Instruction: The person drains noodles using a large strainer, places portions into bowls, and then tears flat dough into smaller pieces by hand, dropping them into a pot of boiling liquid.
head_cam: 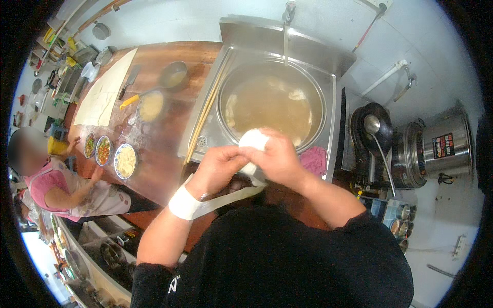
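Note:
A long pale strip of dough (pixel 231 202) is wrapped over my left wrist and hangs in a loop towards my right hand. My left hand (pixel 217 165) grips part of the dough with thumb and fingers. My right hand (pixel 283 156) meets it at the fingertips and pinches the dough too. Between the hands shows a white flap of dough (pixel 254 138), partly covered by fingers. Both hands are over the near rim of a large round pot (pixel 322 115). Cloudy liquid (pixel 269 104) fills the pot, and pale pieces (pixel 297 95) float in it.
Long wooden chopsticks (pixel 206 111) lie left of the pot; a pink cloth (pixel 314 161) sits at its right. The wooden table (pixel 161 142) holds a dough sheet (pixel 106 92), a cleaver (pixel 132 75), a yellow-handled ladle (pixel 130 102) and several bowls. A co-worker (pixel 73 181) stands left.

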Tool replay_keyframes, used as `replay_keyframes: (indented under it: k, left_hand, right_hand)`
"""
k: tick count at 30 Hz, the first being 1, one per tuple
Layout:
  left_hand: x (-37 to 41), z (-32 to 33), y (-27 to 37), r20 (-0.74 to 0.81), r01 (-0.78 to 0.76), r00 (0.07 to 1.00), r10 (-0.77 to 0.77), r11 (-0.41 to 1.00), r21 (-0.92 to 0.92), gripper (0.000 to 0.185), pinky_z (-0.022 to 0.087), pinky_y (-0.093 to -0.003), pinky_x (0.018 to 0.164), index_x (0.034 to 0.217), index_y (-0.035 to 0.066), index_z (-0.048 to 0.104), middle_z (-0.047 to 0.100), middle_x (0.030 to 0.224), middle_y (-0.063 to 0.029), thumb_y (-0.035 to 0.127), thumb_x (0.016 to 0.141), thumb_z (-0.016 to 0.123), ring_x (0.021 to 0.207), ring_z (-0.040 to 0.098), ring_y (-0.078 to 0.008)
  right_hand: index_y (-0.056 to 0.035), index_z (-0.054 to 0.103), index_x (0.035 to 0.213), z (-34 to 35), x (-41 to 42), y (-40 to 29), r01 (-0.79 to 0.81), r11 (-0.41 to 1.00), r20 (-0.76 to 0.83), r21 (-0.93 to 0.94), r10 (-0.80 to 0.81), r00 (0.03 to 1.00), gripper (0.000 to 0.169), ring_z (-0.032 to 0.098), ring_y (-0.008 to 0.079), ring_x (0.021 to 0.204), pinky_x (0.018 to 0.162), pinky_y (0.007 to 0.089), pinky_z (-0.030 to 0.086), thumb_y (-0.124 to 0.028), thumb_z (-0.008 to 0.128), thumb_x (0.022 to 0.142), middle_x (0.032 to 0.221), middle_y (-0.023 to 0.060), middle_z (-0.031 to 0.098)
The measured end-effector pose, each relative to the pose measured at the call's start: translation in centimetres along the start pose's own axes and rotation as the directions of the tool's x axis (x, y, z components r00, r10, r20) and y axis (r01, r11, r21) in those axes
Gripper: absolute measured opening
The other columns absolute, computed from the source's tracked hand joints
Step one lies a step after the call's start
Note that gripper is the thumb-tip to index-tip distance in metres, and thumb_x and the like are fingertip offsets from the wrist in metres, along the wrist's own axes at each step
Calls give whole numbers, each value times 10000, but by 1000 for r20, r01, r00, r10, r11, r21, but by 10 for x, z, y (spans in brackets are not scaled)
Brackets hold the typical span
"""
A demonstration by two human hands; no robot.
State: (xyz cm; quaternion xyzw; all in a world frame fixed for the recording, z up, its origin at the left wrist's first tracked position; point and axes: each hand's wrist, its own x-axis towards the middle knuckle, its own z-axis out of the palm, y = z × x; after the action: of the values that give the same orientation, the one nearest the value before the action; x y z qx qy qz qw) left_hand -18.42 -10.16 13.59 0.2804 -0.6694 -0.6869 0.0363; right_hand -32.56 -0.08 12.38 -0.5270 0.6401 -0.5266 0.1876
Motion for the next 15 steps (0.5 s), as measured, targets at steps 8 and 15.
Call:
replay_keyframes:
  k: [8,15]
  left_hand:
    - [4,13,13,-45,9,999,-12,998,-66,200,480,-258,698,975,-5,651,646,872,-30,164,888,588,797,586,-117]
    - [-9,13,11,24,-81,995,94,945,-317,224,451,-266,810,1036,-8,647,584,1131,-82,144,875,618,953,556,-128]
  right_hand:
    - [-71,514,1237,-44,-8,87,-55,801,182,-595,201,963,539,552,313,1093,997,409,362,-202,700,748,1152,199,579]
    - [-32,679,866,-3,-18,8,-294,920,174,259,255,951,160,628,237,814,738,376,473,-165,664,779,797,111,656]
